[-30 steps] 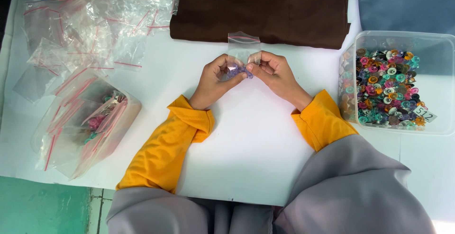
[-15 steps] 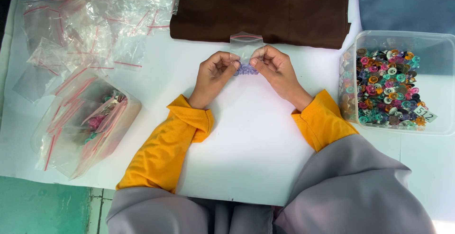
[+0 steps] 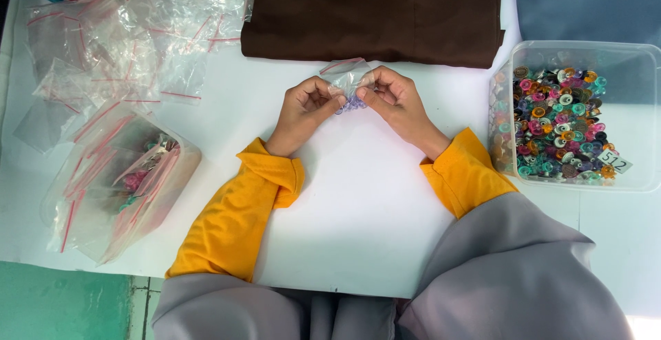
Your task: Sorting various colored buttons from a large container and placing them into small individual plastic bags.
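- Head view: left hand [image 3: 308,108] and right hand [image 3: 394,101] both pinch a small clear plastic zip bag with red seal strip [image 3: 349,78] between them, just above the white worktop [image 3: 358,195].
- Small purple buttons [image 3: 350,104] sit in the bag's lower end, between the fingertips.
- Right of right hand: clear plastic tub of mixed coloured buttons [image 3: 575,116].
- Left of left hand: pile of empty clear zip bags [image 3: 131,37].
- Beyond both hands: folded brown cloth [image 3: 375,13].

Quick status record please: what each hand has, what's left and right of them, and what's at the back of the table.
left hand: pinches one side of the small clear bag
right hand: pinches the bag's other side
bag contents: purple bits, too small to tell
right side: clear tub of mixed coloured buttons
left side: filled zip bags, empty bags behind
back: brown cloth, blue cloth
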